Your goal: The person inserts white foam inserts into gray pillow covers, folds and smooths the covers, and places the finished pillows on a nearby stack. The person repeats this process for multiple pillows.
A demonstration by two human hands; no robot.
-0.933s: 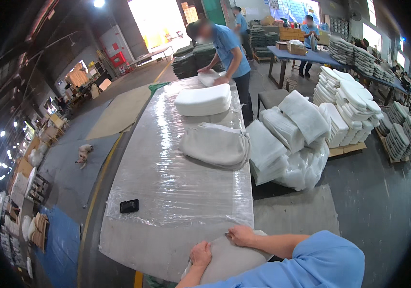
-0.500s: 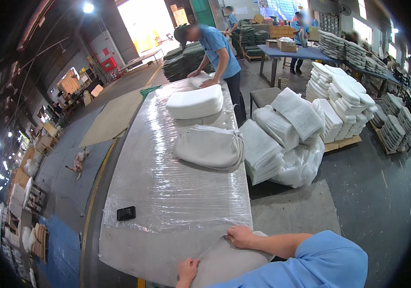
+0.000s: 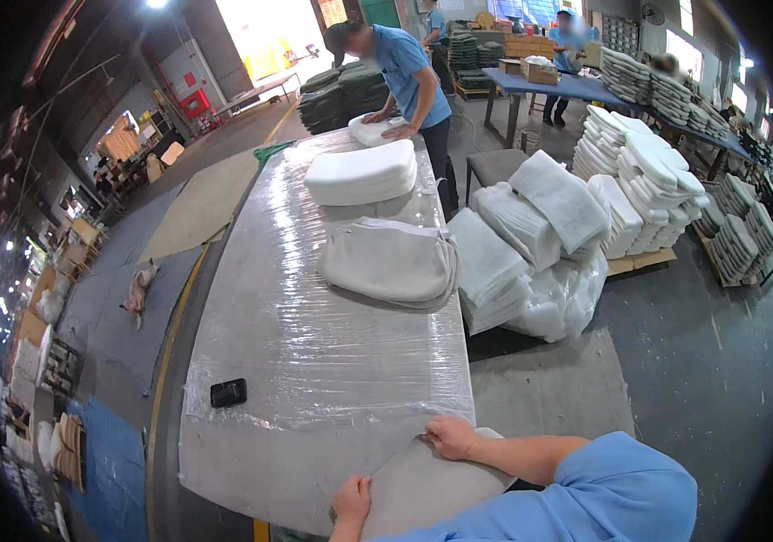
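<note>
A light grey cushion cover [image 3: 431, 490] lies at the near end of the table, partly cut off by my blue-sleeved arm. My left hand [image 3: 350, 502] is closed on its left edge. At the far corner, my right hand [image 3: 449, 438] pinches the fabric, fingers curled in. The cover's edge runs taut between the two hands. Farther up the table is a stack of grey covers [image 3: 389, 266], and behind it a pile of white cushion pads [image 3: 361, 175]. Across the far end, a co-worker in a blue shirt presses both hands on a white pad [image 3: 374, 132].
Plastic film covers much of the table [image 3: 260, 334]. A black phone-like device [image 3: 228, 393] lies near its left edge. White batting sheets [image 3: 495, 271] and bagged material stand right of the table, with stacked pads [image 3: 644, 172] beyond. An animal [image 3: 140, 291] lies on the floor mat.
My view has shifted slightly, so the table items sit higher in the picture. Both my hands keep their hold on the cover. The co-worker's hands have moved a little on the pad.
</note>
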